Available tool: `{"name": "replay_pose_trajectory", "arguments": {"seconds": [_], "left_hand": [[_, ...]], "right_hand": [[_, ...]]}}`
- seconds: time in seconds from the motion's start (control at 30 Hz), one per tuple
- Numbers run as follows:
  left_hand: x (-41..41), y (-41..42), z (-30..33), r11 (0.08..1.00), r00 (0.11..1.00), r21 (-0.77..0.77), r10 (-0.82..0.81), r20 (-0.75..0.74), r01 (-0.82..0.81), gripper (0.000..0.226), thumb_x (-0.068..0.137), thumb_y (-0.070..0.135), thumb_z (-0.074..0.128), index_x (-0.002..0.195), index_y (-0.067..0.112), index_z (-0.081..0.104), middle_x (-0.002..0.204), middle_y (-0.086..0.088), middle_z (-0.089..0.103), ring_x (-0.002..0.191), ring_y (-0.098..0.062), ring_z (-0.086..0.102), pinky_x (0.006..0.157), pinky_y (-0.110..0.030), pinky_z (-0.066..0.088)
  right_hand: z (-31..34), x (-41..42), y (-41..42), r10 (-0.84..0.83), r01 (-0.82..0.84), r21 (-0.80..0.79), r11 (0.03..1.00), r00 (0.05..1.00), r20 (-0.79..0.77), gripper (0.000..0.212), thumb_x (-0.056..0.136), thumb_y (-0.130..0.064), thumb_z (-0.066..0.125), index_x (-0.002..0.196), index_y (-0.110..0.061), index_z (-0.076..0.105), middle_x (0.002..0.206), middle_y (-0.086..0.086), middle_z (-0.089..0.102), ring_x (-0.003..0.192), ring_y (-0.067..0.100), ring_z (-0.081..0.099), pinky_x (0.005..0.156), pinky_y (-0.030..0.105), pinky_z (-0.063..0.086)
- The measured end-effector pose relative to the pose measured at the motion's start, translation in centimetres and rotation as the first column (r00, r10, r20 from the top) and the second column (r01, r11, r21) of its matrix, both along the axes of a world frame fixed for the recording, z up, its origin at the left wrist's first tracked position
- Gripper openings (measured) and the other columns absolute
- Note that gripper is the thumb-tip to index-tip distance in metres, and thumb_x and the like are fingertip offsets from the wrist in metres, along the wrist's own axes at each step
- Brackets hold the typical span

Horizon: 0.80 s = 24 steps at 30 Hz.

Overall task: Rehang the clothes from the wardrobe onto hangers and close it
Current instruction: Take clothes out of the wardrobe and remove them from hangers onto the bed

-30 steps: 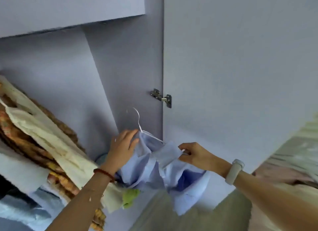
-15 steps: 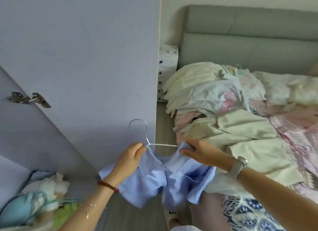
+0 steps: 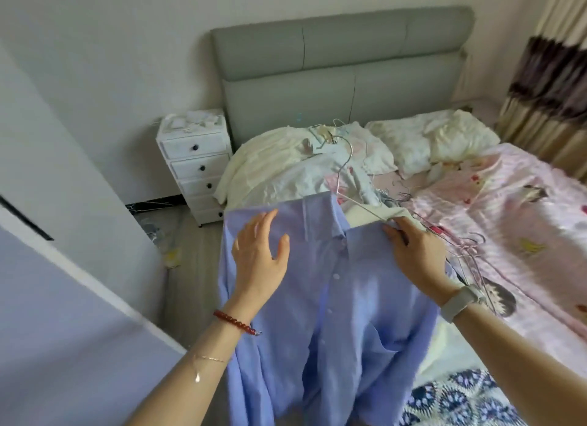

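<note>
A light blue button shirt (image 3: 333, 298) hangs spread out in front of me on a thin wire hanger (image 3: 344, 174), its hook pointing toward the bed. My left hand (image 3: 259, 257) lies flat with spread fingers on the shirt's left shoulder. My right hand (image 3: 416, 251) grips the shirt's right shoulder together with the hanger's wire arm. The wardrobe door (image 3: 63, 314) stands open at the lower left; the wardrobe's inside is out of view.
A bed (image 3: 508, 222) with a pink sheet carries a heap of pale clothes (image 3: 286, 168), pillows and several loose wire hangers (image 3: 460, 244). A white drawer unit (image 3: 197, 165) stands beside the grey headboard. Curtains hang at the far right.
I have turned from the wardrobe to the bed. The bunched shirt now hangs spread on the hanger. My left hand went from gripping it to lying flat on the shoulder.
</note>
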<state>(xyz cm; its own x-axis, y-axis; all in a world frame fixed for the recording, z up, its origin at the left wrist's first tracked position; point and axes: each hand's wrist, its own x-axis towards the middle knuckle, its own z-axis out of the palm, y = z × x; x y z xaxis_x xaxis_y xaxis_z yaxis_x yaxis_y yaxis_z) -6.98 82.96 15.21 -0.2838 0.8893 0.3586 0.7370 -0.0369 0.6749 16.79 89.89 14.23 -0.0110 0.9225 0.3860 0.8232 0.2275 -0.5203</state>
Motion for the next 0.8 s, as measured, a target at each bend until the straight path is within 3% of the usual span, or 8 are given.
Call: {"name": "replay_pose_trajectory", "arguments": {"seconds": [0.13, 0.23, 0.3, 0.4, 0.57, 0.63, 0.73, 0.8], "left_hand": [[-0.2, 4.6, -0.9, 0.993, 0.998, -0.099, 0.059, 0.008, -0.057, 0.058, 0.091, 0.025, 0.053, 0.143, 0.017, 0.027, 0.152, -0.008, 0.023, 0.141, -0.021, 0.016, 0.112, -0.039, 0.018], [-1.0, 7.0, -1.1, 0.987, 0.991, -0.093, 0.134, 0.027, -0.131, 0.065, 0.091, 0.031, 0.052, 0.146, 0.021, 0.018, 0.155, -0.008, 0.012, 0.143, -0.019, 0.007, 0.114, -0.039, 0.013], [-1.6, 8.8, -0.6, 0.981, 0.981, -0.048, 0.188, 0.038, -0.186, 0.068, 0.09, 0.033, 0.054, 0.146, 0.021, 0.018, 0.155, -0.008, 0.01, 0.143, -0.021, 0.007, 0.115, -0.043, 0.013], [-2.1, 11.4, 0.7, 0.973, 0.974, 0.051, 0.226, 0.003, -0.226, 0.07, 0.087, 0.041, 0.051, 0.146, 0.021, 0.019, 0.155, -0.01, 0.01, 0.143, -0.026, 0.007, 0.114, -0.048, 0.015], [-1.6, 15.3, 2.0, 0.989, 0.994, 0.115, 0.102, -0.037, -0.097, 0.071, 0.08, 0.057, 0.037, 0.139, 0.033, 0.007, 0.154, -0.009, 0.011, 0.143, -0.028, 0.008, 0.112, -0.052, 0.015], [-1.1, 16.7, 1.1, 0.995, 0.99, 0.097, 0.047, -0.135, -0.034, 0.079, 0.077, 0.062, 0.038, 0.139, 0.026, 0.006, 0.152, -0.009, 0.008, 0.142, -0.028, 0.009, 0.11, -0.055, 0.017], [-0.7, 19.2, -1.1, 0.999, 0.96, -0.053, -0.014, -0.281, -0.001, 0.103, 0.068, 0.071, 0.049, 0.141, 0.024, -0.006, 0.152, -0.005, 0.0, 0.142, -0.023, 0.003, 0.111, -0.052, 0.015], [-1.0, 21.1, -2.5, 0.993, 0.964, -0.102, 0.032, -0.265, -0.061, 0.108, 0.066, 0.055, 0.071, 0.145, 0.01, 0.012, 0.152, -0.016, 0.019, 0.14, -0.031, 0.021, 0.108, -0.051, 0.025]], "right_hand": [[0.0, -1.9, 4.2, 0.06, -0.075, -0.063, 0.995, 0.976, -0.208, 0.012, 0.092, -0.024, 0.051, 0.083, -0.019, 0.056, 0.054, 0.001, 0.051, 0.059, 0.034, 0.051, 0.057, 0.035, 0.037], [0.9, -5.2, 6.5, 0.168, -0.196, -0.07, 0.978, 0.942, -0.291, 0.03, 0.092, -0.025, 0.051, 0.065, -0.033, 0.041, 0.046, -0.01, 0.038, 0.052, 0.015, 0.036, 0.053, 0.033, 0.027], [1.9, -7.6, 8.2, 0.212, -0.252, -0.072, 0.965, 0.911, -0.354, 0.038, 0.091, -0.025, 0.051, 0.058, -0.033, 0.034, 0.046, -0.01, 0.039, 0.051, 0.012, 0.039, 0.052, 0.03, 0.019], [3.6, -10.7, 10.9, 0.223, -0.296, -0.073, 0.952, 0.839, -0.496, 0.04, 0.091, -0.024, 0.051, 0.056, -0.026, 0.031, 0.048, -0.008, 0.038, 0.048, 0.006, 0.037, 0.049, 0.026, 0.026], [6.9, -14.2, 16.0, 0.175, -0.329, -0.045, 0.943, 0.609, -0.773, 0.039, 0.092, -0.011, 0.049, 0.057, -0.019, 0.031, 0.054, -0.007, 0.028, 0.052, 0.005, 0.024, 0.047, 0.017, 0.026], [7.9, -15.0, 18.4, 0.142, -0.326, -0.059, 0.943, 0.558, -0.818, 0.038, 0.091, -0.009, 0.048, 0.058, -0.019, 0.033, 0.057, -0.006, 0.03, 0.054, 0.006, 0.026, 0.049, 0.018, 0.024], [9.2, -16.2, 21.6, 0.102, -0.33, -0.076, 0.941, 0.49, -0.866, 0.029, 0.091, -0.006, 0.045, 0.064, -0.017, 0.043, 0.061, -0.005, 0.039, 0.057, 0.005, 0.034, 0.052, 0.018, 0.031], [9.5, -17.0, 23.5, 0.074, -0.32, -0.084, 0.944, 0.452, -0.889, 0.029, 0.091, -0.004, 0.045, 0.067, -0.019, 0.048, 0.063, -0.008, 0.044, 0.054, -0.002, 0.04, 0.052, 0.012, 0.036]]}}
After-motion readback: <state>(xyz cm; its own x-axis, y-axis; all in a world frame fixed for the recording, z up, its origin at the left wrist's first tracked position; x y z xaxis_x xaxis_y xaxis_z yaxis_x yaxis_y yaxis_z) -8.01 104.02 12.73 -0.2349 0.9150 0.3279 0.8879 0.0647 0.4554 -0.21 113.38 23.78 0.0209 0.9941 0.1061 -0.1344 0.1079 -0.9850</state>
